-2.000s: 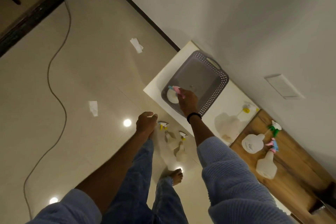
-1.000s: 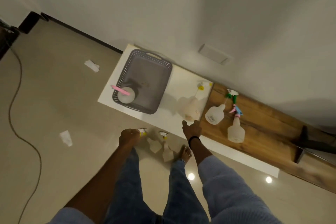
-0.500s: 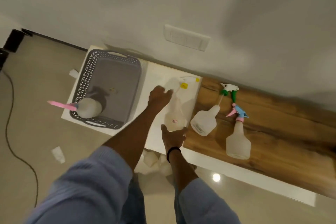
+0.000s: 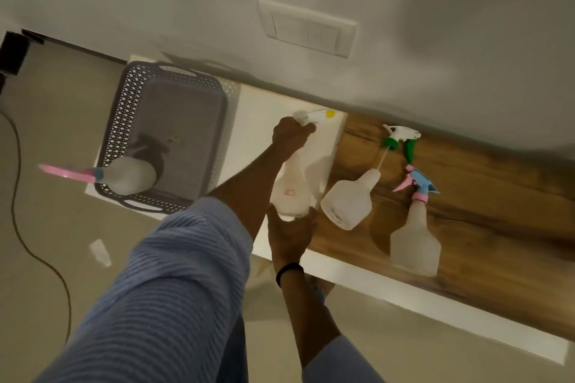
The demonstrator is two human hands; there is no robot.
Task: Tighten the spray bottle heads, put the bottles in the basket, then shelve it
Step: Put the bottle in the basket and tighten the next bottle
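A translucent spray bottle with a white and yellow head (image 4: 294, 186) stands on the white part of the shelf top. My left hand (image 4: 292, 137) is closed around its head. My right hand (image 4: 291, 233) cups the bottle's base from the near side. A grey perforated basket (image 4: 124, 109) sits at the left end, with a pink-headed bottle (image 4: 124, 176) standing in its near corner. Two more bottles stand on the wooden part: one with a green and white head (image 4: 350, 199), one with a pink and blue head (image 4: 415, 242).
The shelf top (image 4: 497, 211) runs along a white wall with a switch plate (image 4: 306, 28). A dark cable (image 4: 18, 221) trails over the tiled floor at the left, with paper scraps (image 4: 99, 250) near it. My legs are below the shelf edge.
My right hand left the pink-headed bottle in the basket and moved to the yellow-headed bottle's base. My left hand rose from below and took that bottle's head. The view swung right.
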